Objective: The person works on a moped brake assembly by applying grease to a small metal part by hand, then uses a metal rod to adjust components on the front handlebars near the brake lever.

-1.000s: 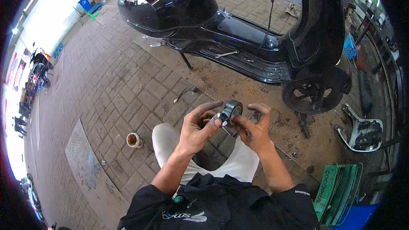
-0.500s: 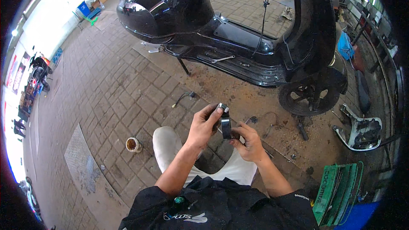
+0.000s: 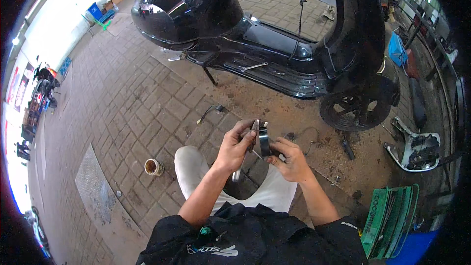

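Observation:
Over my knees I hold a black round part [image 3: 265, 142] with a shiny rim, turned nearly edge-on. My left hand [image 3: 234, 148] pinches its upper left side, where a small pale metal piece pokes out by the fingertips. At the lower right edge, my right hand [image 3: 289, 159] has thumb and fingers closed on the same part. A thin metal rod [image 3: 257, 154] shows between the two hands. Below my left hand hangs a silver bar [image 3: 237, 174]; whether it joins the part is hidden.
Ahead stands a black scooter [image 3: 274, 54], a wrench [image 3: 253, 67] on its footboard. An open jar [image 3: 153, 167] sits left on the paving. A short cable [image 3: 211, 113], a black-handled tool [image 3: 348, 150], a silver-and-black panel [image 3: 414, 145] and a green rack [image 3: 390, 221] lie around.
The black part has turned slightly and shifted right in my hands. The silver bar below my left hand now shows more plainly. The view has tilted a little.

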Available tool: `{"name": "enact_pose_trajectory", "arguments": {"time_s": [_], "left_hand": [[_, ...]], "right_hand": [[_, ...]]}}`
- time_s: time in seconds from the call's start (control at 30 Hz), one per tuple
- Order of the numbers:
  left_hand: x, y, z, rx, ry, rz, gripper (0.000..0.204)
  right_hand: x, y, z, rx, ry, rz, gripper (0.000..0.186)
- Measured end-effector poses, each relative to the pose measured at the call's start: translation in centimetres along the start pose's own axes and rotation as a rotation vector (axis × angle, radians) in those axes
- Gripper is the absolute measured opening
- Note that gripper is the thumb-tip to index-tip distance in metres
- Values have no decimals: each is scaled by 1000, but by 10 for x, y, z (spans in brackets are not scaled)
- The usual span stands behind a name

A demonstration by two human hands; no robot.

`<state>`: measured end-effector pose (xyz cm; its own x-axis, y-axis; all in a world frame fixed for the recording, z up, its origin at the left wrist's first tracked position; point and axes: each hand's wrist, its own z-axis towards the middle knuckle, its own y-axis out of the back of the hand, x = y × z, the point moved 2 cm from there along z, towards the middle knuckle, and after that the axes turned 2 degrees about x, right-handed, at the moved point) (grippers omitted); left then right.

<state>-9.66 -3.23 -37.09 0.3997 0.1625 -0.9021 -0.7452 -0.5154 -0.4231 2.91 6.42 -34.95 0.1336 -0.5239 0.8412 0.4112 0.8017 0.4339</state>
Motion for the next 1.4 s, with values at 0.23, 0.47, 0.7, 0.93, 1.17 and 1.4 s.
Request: {"name": "enact_pose_trajectory", "arguments": {"time_s": [0.23,0.47,0.7,0.93,1.17,1.4], "left_hand": [[24,8,1,-16,-207,631,27],[39,-5,-10,50,-61,366,23],[27,-8,-10,-124,-87,326,19],[32,2,0,-184,-127,420,15],[65,-1,-9,-31,-103,528,24],[64,-16,-18,74,210,276,36]], "right_hand": [[-22,4,-7,52,-254,802,25],[-52,23,17,-71,-452,868,20],[-78,-4,12,20,-297,359,35],[-54,-21,-11,137,-297,405,32],[-61,6,-9,68,-525,1108,23],[-67,23,7,35,-531,1035,23]]}}
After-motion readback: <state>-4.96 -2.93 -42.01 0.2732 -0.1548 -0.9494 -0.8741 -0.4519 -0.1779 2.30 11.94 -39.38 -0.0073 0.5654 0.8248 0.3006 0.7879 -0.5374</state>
